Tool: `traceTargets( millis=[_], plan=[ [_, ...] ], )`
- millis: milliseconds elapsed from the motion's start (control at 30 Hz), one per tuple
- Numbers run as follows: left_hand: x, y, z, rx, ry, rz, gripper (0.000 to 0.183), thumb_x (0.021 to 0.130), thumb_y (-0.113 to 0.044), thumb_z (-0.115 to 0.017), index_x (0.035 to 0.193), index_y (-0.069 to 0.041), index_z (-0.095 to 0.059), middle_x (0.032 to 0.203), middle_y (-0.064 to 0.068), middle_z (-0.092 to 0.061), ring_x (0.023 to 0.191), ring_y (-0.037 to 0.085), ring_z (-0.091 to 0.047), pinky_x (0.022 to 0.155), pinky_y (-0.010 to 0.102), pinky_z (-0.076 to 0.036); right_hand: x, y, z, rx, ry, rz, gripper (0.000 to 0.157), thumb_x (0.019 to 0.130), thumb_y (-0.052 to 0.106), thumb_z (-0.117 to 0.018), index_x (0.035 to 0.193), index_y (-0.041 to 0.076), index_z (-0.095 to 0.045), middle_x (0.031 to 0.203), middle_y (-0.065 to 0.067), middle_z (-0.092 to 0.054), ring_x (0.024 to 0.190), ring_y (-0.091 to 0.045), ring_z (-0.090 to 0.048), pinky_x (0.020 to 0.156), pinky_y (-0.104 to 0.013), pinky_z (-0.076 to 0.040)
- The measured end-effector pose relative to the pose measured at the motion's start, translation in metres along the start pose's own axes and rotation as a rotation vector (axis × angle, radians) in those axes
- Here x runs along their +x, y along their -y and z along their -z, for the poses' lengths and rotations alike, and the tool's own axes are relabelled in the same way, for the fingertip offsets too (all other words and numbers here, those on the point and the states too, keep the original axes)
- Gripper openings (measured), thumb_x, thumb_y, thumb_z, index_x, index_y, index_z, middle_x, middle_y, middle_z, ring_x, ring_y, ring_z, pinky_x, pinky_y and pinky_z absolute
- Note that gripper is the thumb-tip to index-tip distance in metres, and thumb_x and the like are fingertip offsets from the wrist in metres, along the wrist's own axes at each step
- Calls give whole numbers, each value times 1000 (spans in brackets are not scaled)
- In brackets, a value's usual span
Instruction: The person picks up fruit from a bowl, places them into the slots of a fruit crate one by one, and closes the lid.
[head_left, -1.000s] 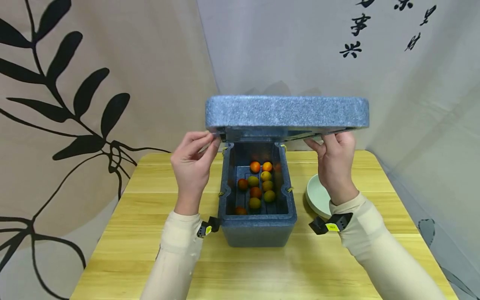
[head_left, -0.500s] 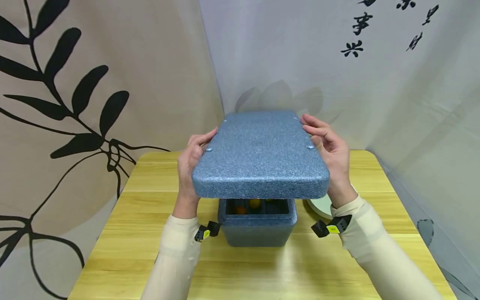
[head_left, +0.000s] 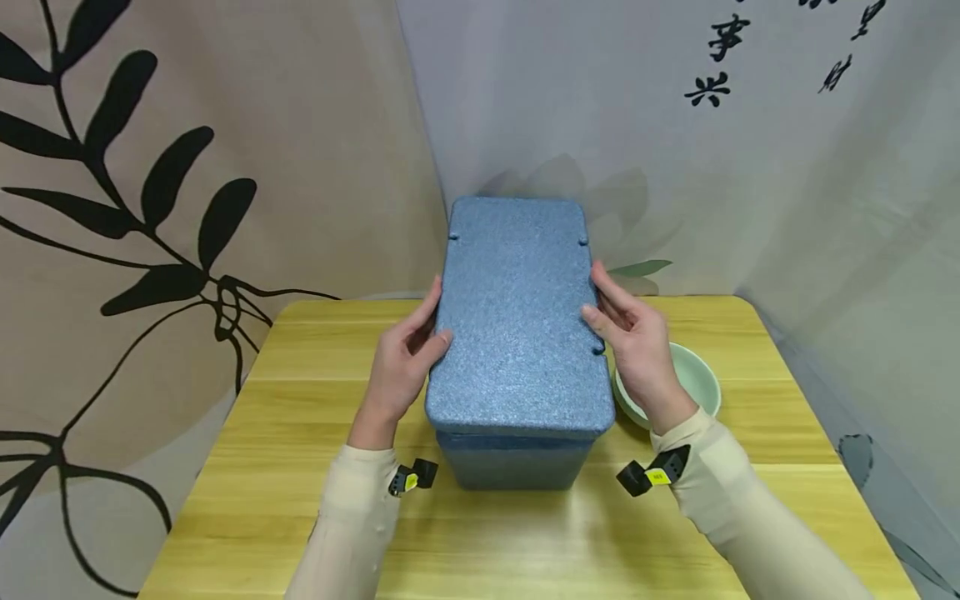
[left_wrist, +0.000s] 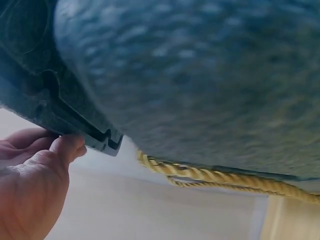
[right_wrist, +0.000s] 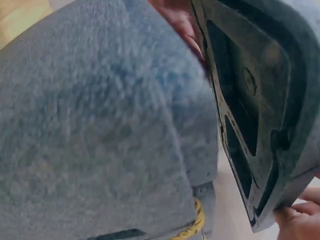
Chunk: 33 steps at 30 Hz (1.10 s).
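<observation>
A blue-grey foam lid [head_left: 521, 308] lies over the matching foam box [head_left: 517, 465], covering its opening in the head view. My left hand [head_left: 402, 367] holds the lid's left edge, thumb on top. On the opposite edge my right hand [head_left: 637, 342] grips it, with the thumb over the upper face. Both wrist views show the ribbed underside of the lid [right_wrist: 272, 105] tilted, with a gap between it and the box wall [left_wrist: 200, 85]. Yellow rope [left_wrist: 215, 175] runs along the box's side. The inside of the box is hidden in the head view.
A pale green dish [head_left: 697, 379] stands on the wooden table [head_left: 300, 467], just right of the box and partly behind my right wrist. Behind the table hangs a light cloth [head_left: 330, 150] printed with dark leaves and characters.
The lid has gone from raised above the box, its underside facing me, to down over the opening. The fruit inside is now out of sight. Both hands have come down with the lid.
</observation>
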<state>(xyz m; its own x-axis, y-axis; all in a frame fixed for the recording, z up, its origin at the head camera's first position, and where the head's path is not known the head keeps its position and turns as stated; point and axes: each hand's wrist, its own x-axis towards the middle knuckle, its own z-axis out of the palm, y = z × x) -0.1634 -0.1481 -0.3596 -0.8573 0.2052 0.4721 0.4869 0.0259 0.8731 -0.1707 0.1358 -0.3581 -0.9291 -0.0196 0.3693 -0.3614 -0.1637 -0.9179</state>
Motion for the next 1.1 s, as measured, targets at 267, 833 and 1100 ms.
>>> traceTargets(
  millis=[267, 833, 1100],
  plan=[
    [-9, 16, -5, 2, -1, 69, 60, 96, 2, -56, 149, 3, -30, 157, 15, -26, 141, 22, -30, 108, 32, -33, 2, -12, -4, -83, 8, -67, 55, 93, -10, -58, 144, -8, -37, 155, -12, -31, 142, -18, -29, 109, -27, -29],
    [-19, 32, -9, 40, -30, 172, 61, 98, -4, -54, 152, 0, -27, 158, 11, -24, 143, 19, -25, 113, 34, -25, 2, -25, -6, -137, 39, -121, 64, 94, -5, -59, 150, -4, -29, 158, -9, -26, 144, -17, -24, 112, -25, -23],
    [-24, 38, -8, 7, -60, 159, 59, 97, -4, -53, 152, -1, -32, 157, 6, -30, 142, 20, -29, 113, 36, -24, -3, -29, -8, -124, 39, -101, 61, 94, -6, -58, 150, -4, -32, 157, -10, -30, 144, -18, -24, 113, -27, -21]
  ],
)
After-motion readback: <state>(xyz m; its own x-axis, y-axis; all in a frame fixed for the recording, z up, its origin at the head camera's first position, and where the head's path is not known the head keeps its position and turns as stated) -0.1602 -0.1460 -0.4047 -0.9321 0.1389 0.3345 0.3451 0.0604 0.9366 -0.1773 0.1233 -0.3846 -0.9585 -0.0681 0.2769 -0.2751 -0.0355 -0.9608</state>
